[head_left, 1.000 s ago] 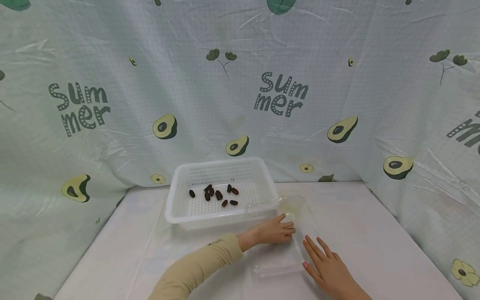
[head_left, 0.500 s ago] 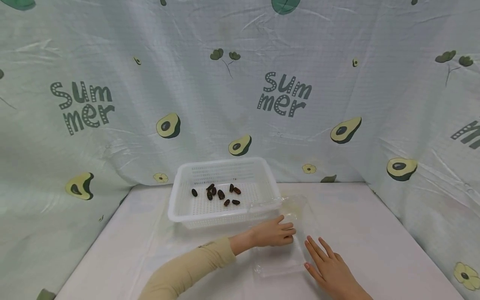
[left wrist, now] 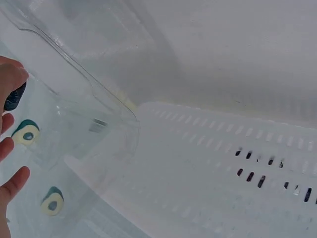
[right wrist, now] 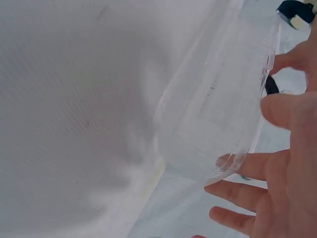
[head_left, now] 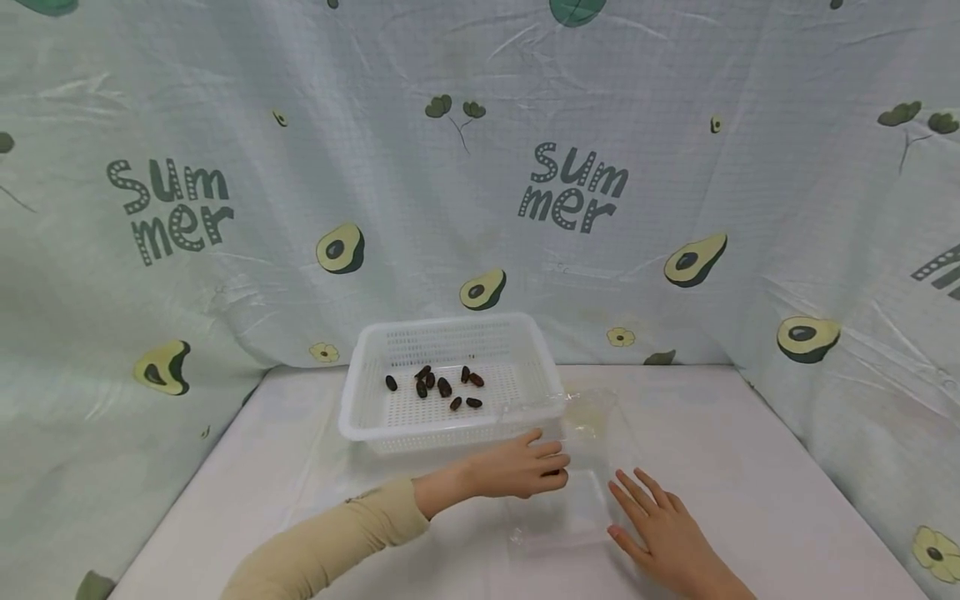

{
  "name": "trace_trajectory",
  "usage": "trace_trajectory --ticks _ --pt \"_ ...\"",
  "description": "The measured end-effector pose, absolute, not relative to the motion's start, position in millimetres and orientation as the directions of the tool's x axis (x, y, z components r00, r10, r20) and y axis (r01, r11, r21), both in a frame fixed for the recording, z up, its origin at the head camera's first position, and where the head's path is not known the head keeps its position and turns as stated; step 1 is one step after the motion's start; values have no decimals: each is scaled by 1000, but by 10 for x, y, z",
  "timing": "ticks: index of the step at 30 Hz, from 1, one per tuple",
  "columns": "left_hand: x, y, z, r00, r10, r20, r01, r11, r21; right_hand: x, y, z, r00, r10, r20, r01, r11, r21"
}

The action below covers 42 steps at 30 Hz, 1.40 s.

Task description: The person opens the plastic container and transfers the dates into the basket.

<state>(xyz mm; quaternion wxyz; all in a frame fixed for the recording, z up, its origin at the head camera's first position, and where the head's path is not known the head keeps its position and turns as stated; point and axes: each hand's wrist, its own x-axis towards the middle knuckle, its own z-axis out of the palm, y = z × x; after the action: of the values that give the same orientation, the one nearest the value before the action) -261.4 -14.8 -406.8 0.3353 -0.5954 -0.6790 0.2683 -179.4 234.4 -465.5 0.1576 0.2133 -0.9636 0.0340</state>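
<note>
My left hand [head_left: 517, 467] is over the left part of a clear plastic box [head_left: 558, 542], palm down. It pinches a dark brown date [left wrist: 15, 97], which shows between thumb and finger in the left wrist view. The box stands with its lid folded open at the back, the lid overlapping the basket corner. Beside the box's right side is my right hand [head_left: 663, 533], fingers straight and spread, fingertips right at the clear wall [right wrist: 218, 99] in the right wrist view. Several dates [head_left: 444, 387] lie in a white plastic basket [head_left: 360, 429].
The basket stands at the back of the white-covered table [head_left: 750, 500], left of the box. Behind it hangs a pale curtain [head_left: 405, 183] printed with avocados and "summer" lettering, which also closes off both sides.
My left hand has drawn back to the left over the box, and the dark date now shows under its fingers. The right hand has stayed by the box. The head view has shifted slightly.
</note>
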Motion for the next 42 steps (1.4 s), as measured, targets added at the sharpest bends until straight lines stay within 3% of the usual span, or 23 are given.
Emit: trace_trajectory --ticks 8,17,25,42 --pt "-2588 -441 -3992 -51 976 211 630 195 -751 -1926 2336 -4634 -808 -453 377 -477 878 33" --pt "-2757 -816 -3969 -71 956 284 593 269 -759 -2042 2237 -4662 -854 -452 257 -491 863 -114" --pt "-3067 -1141 -3792 -65 914 399 581 360 -730 -2079 2193 -4708 -871 -428 241 -464 878 -119" --pt "-3799 -1544 -3545 -416 805 423 536 592 -602 -2116 2127 -4695 -868 -435 238 -469 876 -109"
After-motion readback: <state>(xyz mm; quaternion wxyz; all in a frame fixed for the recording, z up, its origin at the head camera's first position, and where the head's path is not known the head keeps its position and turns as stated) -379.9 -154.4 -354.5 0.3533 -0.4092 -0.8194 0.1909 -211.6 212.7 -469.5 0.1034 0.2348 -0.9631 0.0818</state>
